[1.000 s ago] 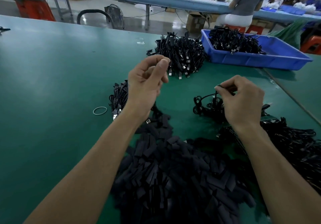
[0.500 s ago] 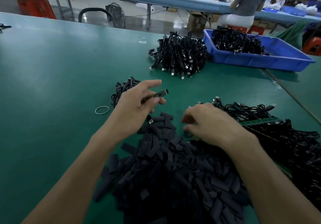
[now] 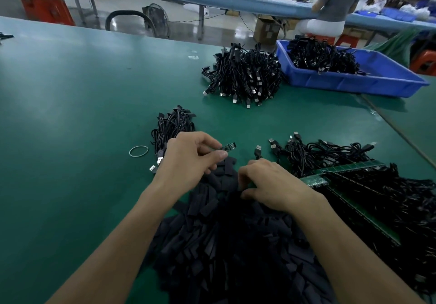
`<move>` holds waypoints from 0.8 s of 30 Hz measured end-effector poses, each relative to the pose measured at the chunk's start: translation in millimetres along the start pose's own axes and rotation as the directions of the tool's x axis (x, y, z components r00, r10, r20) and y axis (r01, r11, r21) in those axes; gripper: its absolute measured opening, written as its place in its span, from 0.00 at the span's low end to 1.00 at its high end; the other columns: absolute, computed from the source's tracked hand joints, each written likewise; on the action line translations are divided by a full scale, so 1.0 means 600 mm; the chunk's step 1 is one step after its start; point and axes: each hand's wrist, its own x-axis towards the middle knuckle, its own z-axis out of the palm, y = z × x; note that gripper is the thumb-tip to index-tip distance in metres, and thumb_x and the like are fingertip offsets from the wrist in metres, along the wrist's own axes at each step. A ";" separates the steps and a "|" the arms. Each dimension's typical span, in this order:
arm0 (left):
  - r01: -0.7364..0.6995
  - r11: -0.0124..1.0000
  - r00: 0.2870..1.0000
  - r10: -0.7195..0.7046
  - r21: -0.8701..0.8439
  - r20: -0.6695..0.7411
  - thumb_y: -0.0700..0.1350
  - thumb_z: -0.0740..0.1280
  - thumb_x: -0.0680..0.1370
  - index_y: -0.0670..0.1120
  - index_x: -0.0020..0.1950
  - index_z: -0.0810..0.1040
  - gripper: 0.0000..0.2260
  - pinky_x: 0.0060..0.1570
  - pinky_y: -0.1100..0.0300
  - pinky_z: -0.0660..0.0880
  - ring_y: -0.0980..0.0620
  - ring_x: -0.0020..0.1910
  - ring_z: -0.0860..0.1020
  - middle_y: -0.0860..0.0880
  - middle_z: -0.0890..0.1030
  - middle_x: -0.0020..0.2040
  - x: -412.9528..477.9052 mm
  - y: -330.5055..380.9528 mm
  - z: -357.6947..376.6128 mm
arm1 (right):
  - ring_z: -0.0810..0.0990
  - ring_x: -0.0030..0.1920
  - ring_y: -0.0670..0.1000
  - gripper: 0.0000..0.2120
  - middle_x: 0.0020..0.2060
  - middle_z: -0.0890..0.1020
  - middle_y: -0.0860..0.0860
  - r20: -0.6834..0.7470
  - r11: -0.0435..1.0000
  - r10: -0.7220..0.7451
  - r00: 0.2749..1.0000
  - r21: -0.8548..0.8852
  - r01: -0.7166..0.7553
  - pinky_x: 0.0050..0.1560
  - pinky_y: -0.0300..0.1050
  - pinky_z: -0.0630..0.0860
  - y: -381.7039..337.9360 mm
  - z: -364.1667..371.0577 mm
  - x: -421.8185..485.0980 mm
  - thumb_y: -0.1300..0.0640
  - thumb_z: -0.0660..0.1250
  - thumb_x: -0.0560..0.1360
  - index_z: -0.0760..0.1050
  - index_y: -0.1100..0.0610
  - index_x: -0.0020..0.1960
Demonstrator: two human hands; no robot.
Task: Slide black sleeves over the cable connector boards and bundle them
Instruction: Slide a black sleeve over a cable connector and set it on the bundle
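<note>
My left hand (image 3: 188, 159) pinches a small bare connector board (image 3: 228, 146) between thumb and forefinger, its tip pointing right just above the table. My right hand (image 3: 271, 183) rests on the near pile of black sleeves (image 3: 224, 244), fingers curled into it; whether it holds a sleeve is hidden. A tangle of unsleeved black cables (image 3: 320, 155) with green board strips (image 3: 339, 171) lies to the right. A small batch of sleeved cables (image 3: 172, 126) lies behind my left hand, with a rubber band (image 3: 138, 150) beside it.
A bigger heap of USB cables (image 3: 245, 77) lies farther back, next to a blue tray (image 3: 354, 81) holding more cables. The green table (image 3: 70, 114) stretches left. A seated person (image 3: 335, 1) works at the far bench.
Both hands came down from mid-air to the table. The right hand let go of a cable and moved onto the sleeve pile; the left hand now shows the connector board at its fingertips.
</note>
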 end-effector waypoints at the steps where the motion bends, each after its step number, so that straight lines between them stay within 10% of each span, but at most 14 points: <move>1: -0.006 1.000 1.000 0.006 0.001 -0.012 0.43 0.77 0.74 0.50 0.44 0.83 0.04 0.36 0.62 0.81 0.52 0.32 0.83 0.53 0.85 0.33 0.000 0.001 0.000 | 0.73 0.54 0.53 0.07 0.48 0.75 0.48 -0.008 0.999 -0.005 1.000 0.031 0.005 0.56 0.52 0.71 0.001 0.002 -0.001 0.49 0.71 0.76 0.75 0.51 0.50; 10: 0.007 1.000 1.000 -0.007 0.011 0.004 0.47 0.76 0.75 0.54 0.45 0.85 0.02 0.35 0.64 0.79 0.53 0.31 0.82 0.52 0.84 0.33 0.002 -0.001 -0.003 | 0.77 0.41 0.40 0.08 0.40 0.79 0.44 -0.468 0.770 0.240 0.851 0.625 0.127 0.43 0.31 0.73 0.007 -0.001 -0.034 0.58 0.68 0.79 0.75 0.45 0.48; 17: -0.010 1.000 0.999 0.009 0.016 0.037 0.46 0.76 0.75 0.54 0.44 0.85 0.03 0.32 0.69 0.77 0.60 0.29 0.81 0.55 0.84 0.33 -0.004 0.005 0.007 | 0.76 0.33 0.36 0.10 0.36 0.79 0.30 -0.504 0.615 0.357 0.787 0.760 0.208 0.34 0.28 0.70 0.001 0.009 -0.046 0.60 0.63 0.82 0.81 0.49 0.56; 24: -0.010 1.000 0.998 0.009 0.009 0.058 0.47 0.77 0.74 0.54 0.42 0.84 0.03 0.31 0.70 0.75 0.59 0.30 0.82 0.57 0.84 0.33 -0.007 0.009 0.007 | 0.82 0.46 0.38 0.10 0.44 0.84 0.40 -0.499 0.633 0.376 0.781 0.754 0.177 0.48 0.31 0.76 -0.009 0.015 -0.041 0.56 0.73 0.76 0.82 0.51 0.57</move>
